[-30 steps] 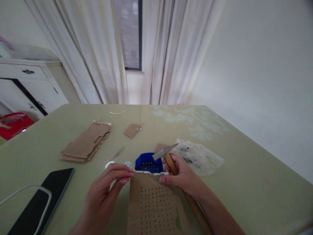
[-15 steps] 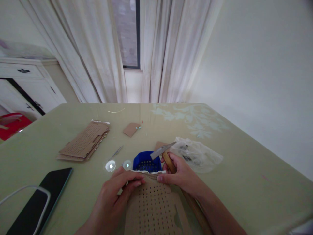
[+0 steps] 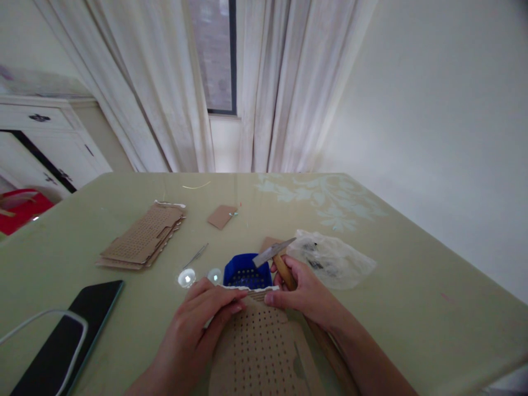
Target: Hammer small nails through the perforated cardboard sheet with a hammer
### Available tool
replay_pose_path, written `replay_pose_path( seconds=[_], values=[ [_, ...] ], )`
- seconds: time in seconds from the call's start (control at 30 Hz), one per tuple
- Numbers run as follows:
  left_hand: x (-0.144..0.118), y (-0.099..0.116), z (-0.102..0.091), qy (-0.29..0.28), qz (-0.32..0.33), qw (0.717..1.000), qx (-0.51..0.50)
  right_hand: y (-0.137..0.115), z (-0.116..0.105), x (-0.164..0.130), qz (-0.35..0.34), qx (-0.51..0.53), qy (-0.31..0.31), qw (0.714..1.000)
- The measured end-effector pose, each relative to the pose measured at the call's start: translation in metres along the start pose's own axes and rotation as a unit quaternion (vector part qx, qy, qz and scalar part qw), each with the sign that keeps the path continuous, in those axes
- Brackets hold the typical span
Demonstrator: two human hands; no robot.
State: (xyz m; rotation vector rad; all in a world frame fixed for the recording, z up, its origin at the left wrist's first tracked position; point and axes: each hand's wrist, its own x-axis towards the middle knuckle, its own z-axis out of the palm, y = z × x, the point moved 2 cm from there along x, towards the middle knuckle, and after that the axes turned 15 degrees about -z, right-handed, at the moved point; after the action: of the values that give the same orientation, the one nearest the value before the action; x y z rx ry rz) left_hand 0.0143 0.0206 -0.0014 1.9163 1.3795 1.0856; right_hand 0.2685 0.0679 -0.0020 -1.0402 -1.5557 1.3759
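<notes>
A perforated cardboard sheet [image 3: 262, 352] with a torn, ribbed far edge lies at the bottom centre. My left hand [image 3: 202, 319] is closed on its upper left corner, thumb and fingers pinched together. Wrapped around a hammer [image 3: 284, 272], my right hand [image 3: 303, 289] holds the wooden handle just below the metal head, while its thumb presses the cardboard's far edge. Directly beyond that edge stands a blue tray [image 3: 247, 269] with small round pieces in it. The hammer head hangs over the tray's right side.
Stacked perforated cardboard [image 3: 142, 234] lies at left, a small cardboard piece [image 3: 221, 216] at centre. Tweezers [image 3: 196, 256] and two clear round discs [image 3: 187, 277] sit left of the tray. A plastic bag [image 3: 334, 261] is at right, a dark tablet with a white cable [image 3: 78, 330] at lower left.
The fingers of my left hand have shifted slightly to the right along the cardboard's edge. My right hand, the hammer and the tray look almost the same.
</notes>
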Motion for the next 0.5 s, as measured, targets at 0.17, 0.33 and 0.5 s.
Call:
replay_pose_path(
  seconds=[0.17, 0.33, 0.5],
  values=[
    [0.001, 0.0008, -0.0024, 0.01, 0.008, 1.0, 0.019, -0.0009, -0.0003, -0.0004, -0.004, -0.003, -0.006, 1.0],
    [0.001, 0.0019, -0.0033, 0.009, 0.025, 0.999, 0.041, 0.0009, -0.0001, -0.0002, -0.005, 0.006, -0.006, 1.0],
    [0.0015, 0.0027, -0.0017, 0.0, 0.032, 0.999, 0.031, 0.0019, -0.0007, -0.0007, -0.002, 0.002, -0.004, 1.0]
  ],
)
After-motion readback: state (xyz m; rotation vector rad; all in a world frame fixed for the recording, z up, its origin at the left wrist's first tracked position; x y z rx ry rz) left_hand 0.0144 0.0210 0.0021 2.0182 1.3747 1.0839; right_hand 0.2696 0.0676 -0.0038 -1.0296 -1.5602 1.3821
